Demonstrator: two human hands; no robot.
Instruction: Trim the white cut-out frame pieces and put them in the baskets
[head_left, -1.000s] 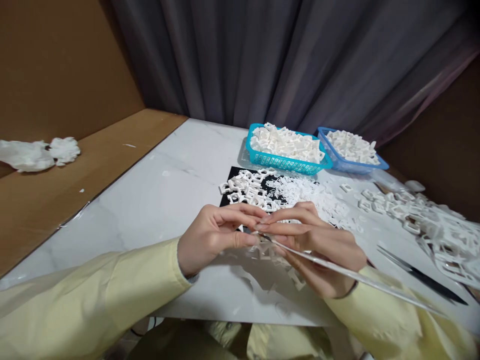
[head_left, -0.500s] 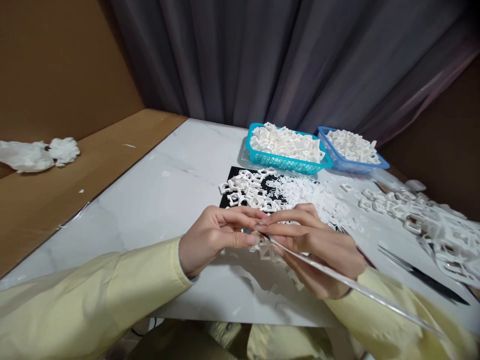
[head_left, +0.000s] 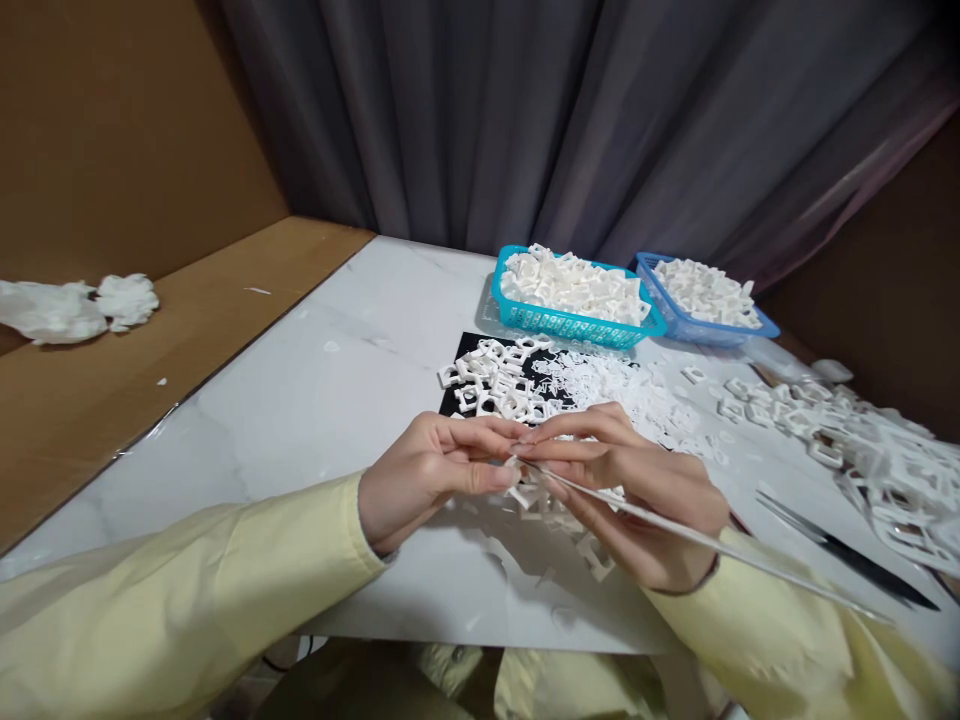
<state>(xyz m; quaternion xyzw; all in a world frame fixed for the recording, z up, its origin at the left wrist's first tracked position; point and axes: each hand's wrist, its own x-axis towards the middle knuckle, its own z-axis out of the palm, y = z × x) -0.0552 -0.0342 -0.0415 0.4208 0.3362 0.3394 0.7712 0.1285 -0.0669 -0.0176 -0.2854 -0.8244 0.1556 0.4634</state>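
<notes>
My left hand pinches a small white plastic piece between thumb and fingers, near the middle of the view. Against it, my right hand is closed on a long thin strip-like tool, whose tip meets the piece and whose far end runs back over my right forearm. The fingertips of both hands meet and partly hide the piece. Just behind them, white square frames are heaped on a black mat, beside a pile of thin white scraps.
Behind the piles stand a turquoise basket and a blue basket, both full of white pieces. Black-handled tweezers lie at right, below more white parts. White crumpled material lies on cardboard at left.
The long tool has tilted and shifted slightly at my right hand, and that hand's fingers have moved a little. My left hand keeps nearly the same place.
</notes>
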